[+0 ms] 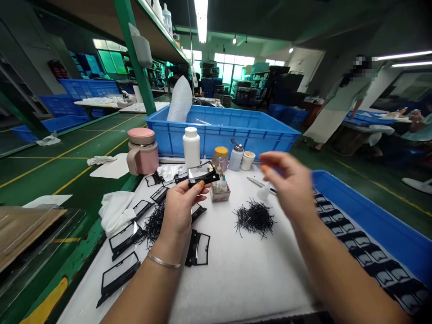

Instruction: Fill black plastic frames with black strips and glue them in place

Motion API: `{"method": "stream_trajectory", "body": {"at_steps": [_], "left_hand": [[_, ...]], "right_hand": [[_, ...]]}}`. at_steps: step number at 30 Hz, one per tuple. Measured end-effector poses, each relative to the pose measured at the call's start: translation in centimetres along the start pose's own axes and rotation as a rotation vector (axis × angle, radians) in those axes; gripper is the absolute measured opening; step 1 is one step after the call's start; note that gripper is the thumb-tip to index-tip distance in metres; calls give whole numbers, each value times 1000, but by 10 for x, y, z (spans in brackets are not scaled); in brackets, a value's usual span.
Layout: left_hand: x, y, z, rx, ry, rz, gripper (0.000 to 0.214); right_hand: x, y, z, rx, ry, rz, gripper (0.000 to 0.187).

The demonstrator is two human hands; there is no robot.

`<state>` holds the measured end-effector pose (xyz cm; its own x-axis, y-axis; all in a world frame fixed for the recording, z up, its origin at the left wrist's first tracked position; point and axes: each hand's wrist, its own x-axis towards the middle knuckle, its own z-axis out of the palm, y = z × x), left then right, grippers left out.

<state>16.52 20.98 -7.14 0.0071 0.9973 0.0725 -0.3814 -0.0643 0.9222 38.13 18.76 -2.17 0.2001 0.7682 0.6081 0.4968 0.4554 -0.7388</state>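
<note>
My left hand (184, 202) grips a black plastic frame with a clear window (204, 174), thumb on its lower edge, raised above the table. My right hand (286, 184) hovers over the right side of the table, smeared by motion; its fingers look bent, and whether they hold anything does not show. Below and left of it lies a loose pile of short black strips (255, 218). A second dark pile (154, 225) is partly hidden behind my left wrist. Similar black frames lie around that hand, one frame (198, 248) just right of the forearm and another (119, 275) at front left.
A blue crate (222, 135) stands behind a pink mug (143, 153), white bottle (191, 148), orange-lidded jar (221, 157) and pump bottle (236, 158). At right, a blue bin (381, 225) holds rows of frames. White cloth (116, 211) lies left. A person (340, 99) stands far right.
</note>
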Motion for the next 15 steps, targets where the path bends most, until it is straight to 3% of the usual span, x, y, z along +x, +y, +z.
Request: {"method": "stream_trajectory", "body": {"at_steps": [3, 8, 11, 15], "left_hand": [[1, 0, 0, 19, 11, 6, 29], [-1, 3, 4, 125, 30, 74, 27], [-4, 6, 7, 193, 21, 104, 25], [-6, 6, 7, 231, -3, 109, 24]], "right_hand": [[1, 20, 31, -132, -206, 34, 16], [1, 33, 77, -310, -307, -22, 22], [5, 31, 87, -359, -327, -29, 17], [8, 29, 86, -325, -312, -39, 17]]}}
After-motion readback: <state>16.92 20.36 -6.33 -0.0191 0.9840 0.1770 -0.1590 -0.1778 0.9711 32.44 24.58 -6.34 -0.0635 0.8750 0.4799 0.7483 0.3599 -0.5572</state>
